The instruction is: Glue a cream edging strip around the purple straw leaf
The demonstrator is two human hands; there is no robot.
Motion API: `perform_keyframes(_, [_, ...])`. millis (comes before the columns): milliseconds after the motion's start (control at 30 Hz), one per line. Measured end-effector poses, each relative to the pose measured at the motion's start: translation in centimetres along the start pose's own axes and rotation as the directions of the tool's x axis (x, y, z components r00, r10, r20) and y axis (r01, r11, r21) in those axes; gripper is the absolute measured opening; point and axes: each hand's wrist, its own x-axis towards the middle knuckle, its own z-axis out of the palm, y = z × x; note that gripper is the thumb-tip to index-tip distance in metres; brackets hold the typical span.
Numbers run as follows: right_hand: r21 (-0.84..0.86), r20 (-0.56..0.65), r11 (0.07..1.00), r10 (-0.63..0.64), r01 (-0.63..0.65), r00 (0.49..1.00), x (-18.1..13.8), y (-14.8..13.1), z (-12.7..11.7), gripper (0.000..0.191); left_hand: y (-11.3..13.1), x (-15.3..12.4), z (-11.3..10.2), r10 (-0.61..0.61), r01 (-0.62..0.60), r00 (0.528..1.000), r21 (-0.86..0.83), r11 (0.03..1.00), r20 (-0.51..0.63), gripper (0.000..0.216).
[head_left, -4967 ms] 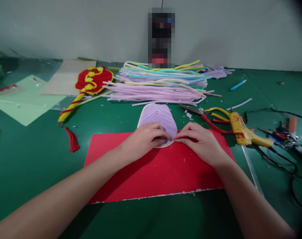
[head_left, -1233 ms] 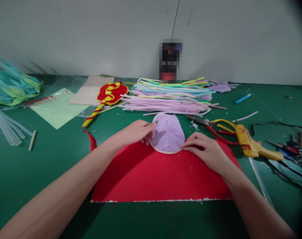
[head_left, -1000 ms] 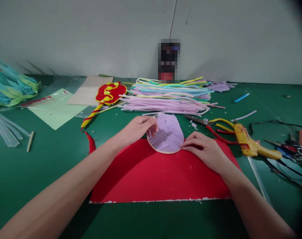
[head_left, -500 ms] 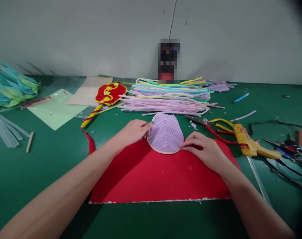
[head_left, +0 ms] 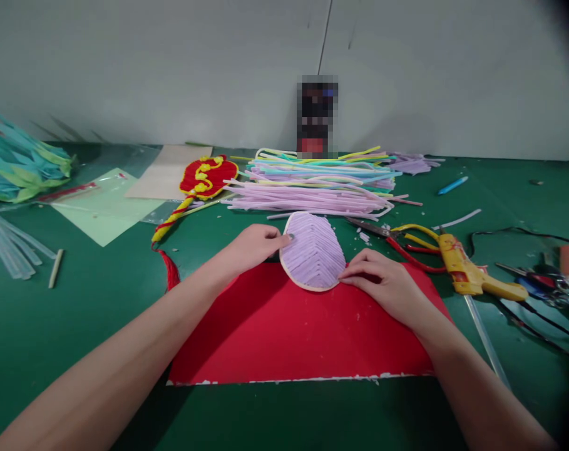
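**Uneven pressure looks the main risk**

The green bench (head_left: 77, 338) runs back to a wall at its far edge, its near edge out of sight. On it lies a red sheet (head_left: 303, 338); if it is loose, a heavy wrist could drag it and carry the work askew. Between the sheet and the bench's far edge sits a pile of fuzzy stems (head_left: 312, 188), close enough for a forward push to scatter it. Toward the bench's right edge, the glue gun (head_left: 472, 269) stands near the right forearm; an outward elbow could knock it, and a warm nozzle, if it is warm, could mark skin. The cutters (head_left: 397, 246) lie just beyond the right hand (head_left: 387, 279), points toward the panel.

That hand's grip is closed, thumb and forefinger meeting on the near right rim. The left hand (head_left: 253, 247) pinches the left rim, thumb on top. The purple panel (head_left: 315, 254) overlaps the sheet's far edge. Pulling both ways might bend it or lift its ridged strands. The pale clippings (head_left: 363, 236) could stick to any tacky glue.
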Motion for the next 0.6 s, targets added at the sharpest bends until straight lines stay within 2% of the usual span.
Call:
perform_keyframes(100, [0.003,0.006,1.000,0.002,-0.002,1.000,0.00,-0.10,-0.02,0.016,0.26,-0.07,0.00,-0.029,0.038,0.997,-0.137,0.990,0.066,0.036])
perform_keyframes(167, [0.007,0.004,1.000,0.000,0.000,1.000,0.00,-0.11,-0.03,0.017,0.43,-0.16,-0.04,-0.027,0.040,0.996,-0.156,0.987,0.085,0.036])
perform_keyframes(600, [0.011,0.009,1.000,-0.003,0.003,1.000,-0.01,-0.01,-0.04,0.015,0.70,-0.74,-0.57,-0.017,0.011,0.999,0.160,0.987,0.035,0.045])
